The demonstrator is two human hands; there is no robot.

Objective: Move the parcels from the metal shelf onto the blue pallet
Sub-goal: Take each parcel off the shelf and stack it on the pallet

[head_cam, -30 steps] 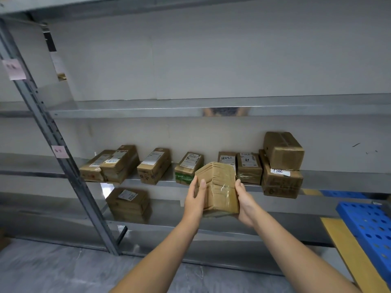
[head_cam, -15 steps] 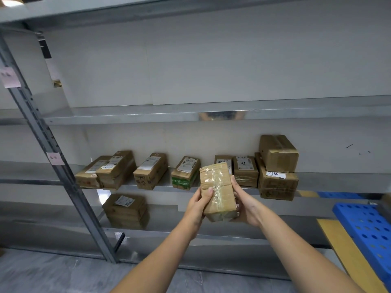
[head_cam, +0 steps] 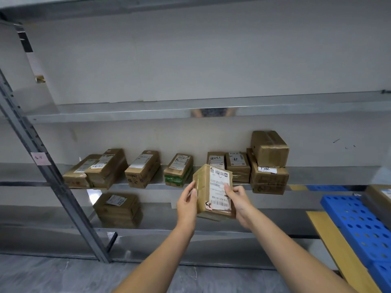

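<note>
I hold a small brown cardboard parcel (head_cam: 214, 192) upright in front of the metal shelf (head_cam: 148, 183), its white shipping label facing me. My left hand (head_cam: 187, 203) grips its left edge and my right hand (head_cam: 239, 199) grips its right side, thumb on the label. Several more brown parcels stand along the middle shelf, among them a green-banded parcel (head_cam: 177, 173) and a stack of two boxes (head_cam: 268, 161) at the right. Another parcel stack (head_cam: 117, 209) sits on the lower shelf. The blue pallet (head_cam: 359, 227) with round holes lies at the lower right.
A grey slanted shelf upright (head_cam: 42, 166) with a pink tag runs down the left. The upper shelf (head_cam: 169, 111) holds nothing. A yellow floor stripe (head_cam: 336, 250) borders the pallet. A brown box corner (head_cam: 380, 193) shows at the far right edge.
Both hands have turned the parcel, so its labelled face now points at me instead of the taped plain side. The view has dropped slightly toward the shelf.
</note>
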